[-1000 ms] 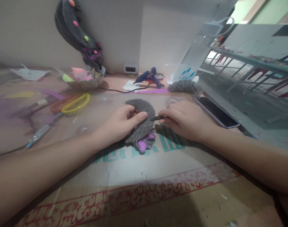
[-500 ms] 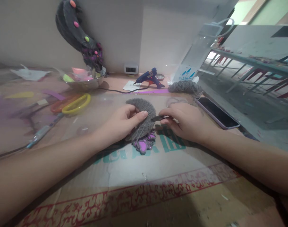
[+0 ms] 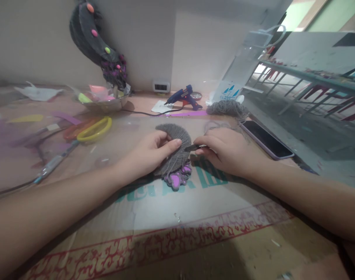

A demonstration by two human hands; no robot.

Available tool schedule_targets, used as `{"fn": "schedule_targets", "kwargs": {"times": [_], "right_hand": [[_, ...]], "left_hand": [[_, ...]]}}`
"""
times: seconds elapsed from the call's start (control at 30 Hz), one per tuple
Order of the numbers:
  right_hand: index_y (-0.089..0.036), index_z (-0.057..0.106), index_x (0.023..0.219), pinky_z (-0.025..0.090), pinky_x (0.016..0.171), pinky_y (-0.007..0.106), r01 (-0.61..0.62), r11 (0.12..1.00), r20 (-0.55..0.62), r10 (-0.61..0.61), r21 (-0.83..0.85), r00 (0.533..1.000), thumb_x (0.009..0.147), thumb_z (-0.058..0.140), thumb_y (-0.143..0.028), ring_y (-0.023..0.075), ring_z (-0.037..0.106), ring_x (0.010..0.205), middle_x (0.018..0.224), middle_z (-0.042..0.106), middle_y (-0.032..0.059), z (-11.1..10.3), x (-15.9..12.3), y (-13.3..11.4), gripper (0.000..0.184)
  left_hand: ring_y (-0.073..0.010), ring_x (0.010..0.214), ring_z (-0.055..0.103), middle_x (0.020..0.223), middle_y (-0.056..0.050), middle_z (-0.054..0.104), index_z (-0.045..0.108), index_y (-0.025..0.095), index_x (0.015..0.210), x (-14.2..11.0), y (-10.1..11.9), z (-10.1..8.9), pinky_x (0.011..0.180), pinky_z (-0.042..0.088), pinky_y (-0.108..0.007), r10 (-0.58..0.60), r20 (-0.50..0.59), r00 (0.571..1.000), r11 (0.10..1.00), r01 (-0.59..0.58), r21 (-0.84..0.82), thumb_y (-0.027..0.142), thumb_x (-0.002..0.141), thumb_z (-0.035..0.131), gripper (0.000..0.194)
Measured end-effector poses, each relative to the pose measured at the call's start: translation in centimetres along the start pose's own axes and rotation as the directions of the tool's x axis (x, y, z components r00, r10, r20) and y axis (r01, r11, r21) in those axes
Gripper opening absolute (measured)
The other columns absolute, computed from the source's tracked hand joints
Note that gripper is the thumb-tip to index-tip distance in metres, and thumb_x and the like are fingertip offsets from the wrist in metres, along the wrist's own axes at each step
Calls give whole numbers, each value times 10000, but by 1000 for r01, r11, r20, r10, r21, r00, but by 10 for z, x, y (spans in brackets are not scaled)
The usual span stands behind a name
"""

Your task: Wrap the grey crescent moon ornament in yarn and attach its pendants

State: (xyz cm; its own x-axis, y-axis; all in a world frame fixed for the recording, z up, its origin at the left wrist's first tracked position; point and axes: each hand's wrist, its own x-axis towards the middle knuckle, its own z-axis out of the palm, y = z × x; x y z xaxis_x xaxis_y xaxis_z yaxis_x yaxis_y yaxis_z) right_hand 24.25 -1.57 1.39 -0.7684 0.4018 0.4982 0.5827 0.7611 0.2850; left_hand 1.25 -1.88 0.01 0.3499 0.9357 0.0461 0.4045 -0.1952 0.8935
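Observation:
My left hand (image 3: 157, 151) grips a crescent wrapped in grey yarn (image 3: 177, 134), its thumb pressed on the front face and its fingers partly hidden behind. Purple shapes edged in grey yarn (image 3: 175, 180) hang at the crescent's lower end. In my right hand (image 3: 224, 149) is a slim, dark, pointed tool that looks like tweezers (image 3: 192, 147), pinched between thumb and fingers. Its tip meets the crescent's right edge; whether it goes into the yarn I cannot tell.
Behind the hands are a blue glue gun (image 3: 183, 96), a grey yarn skein (image 3: 227, 109) and a clear bottle (image 3: 238, 70). A phone (image 3: 266, 138) lies right. Yellow-handled scissors (image 3: 94, 130), a bowl (image 3: 104, 103) and a decorated dark crescent (image 3: 87, 39) are left. Cardboard (image 3: 154, 217) covers the table.
My right hand and the tool have shifted slightly left, with the tip further over the crescent's edge. My left hand keeps its hold.

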Motion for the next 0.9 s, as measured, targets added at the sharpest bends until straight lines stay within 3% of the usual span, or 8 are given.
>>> {"fn": "schedule_targets", "kwargs": {"times": [0.27,0.47,0.9], "right_hand": [[-136,686,917,349,619,291,55,998,-25,-55,-20,998,998,443,-297,170,558,677,700,655,53,2,0,4,303],[-141,689,968,350,627,296,-10,1000,11,9,28,1000,1002,430,-341,178,548,682,713,652,59,3,-2,5,329],[-147,688,933,337,624,303,24,999,1,-24,-29,1000,1005,414,-327,177,539,669,705,644,58,4,-1,6,335]], "left_hand": [[-86,419,349,484,73,399,495,194,739,-1,3,2,432,266,-215,-31,16,999,999,32,-19,424,894,539,281],[-89,410,351,472,71,404,490,196,734,-1,5,1,418,254,-219,-43,13,999,999,43,-11,440,894,535,294],[-98,445,366,484,66,404,503,196,718,0,-1,1,442,276,-219,10,-12,1000,1000,-10,9,471,880,548,323]]}}
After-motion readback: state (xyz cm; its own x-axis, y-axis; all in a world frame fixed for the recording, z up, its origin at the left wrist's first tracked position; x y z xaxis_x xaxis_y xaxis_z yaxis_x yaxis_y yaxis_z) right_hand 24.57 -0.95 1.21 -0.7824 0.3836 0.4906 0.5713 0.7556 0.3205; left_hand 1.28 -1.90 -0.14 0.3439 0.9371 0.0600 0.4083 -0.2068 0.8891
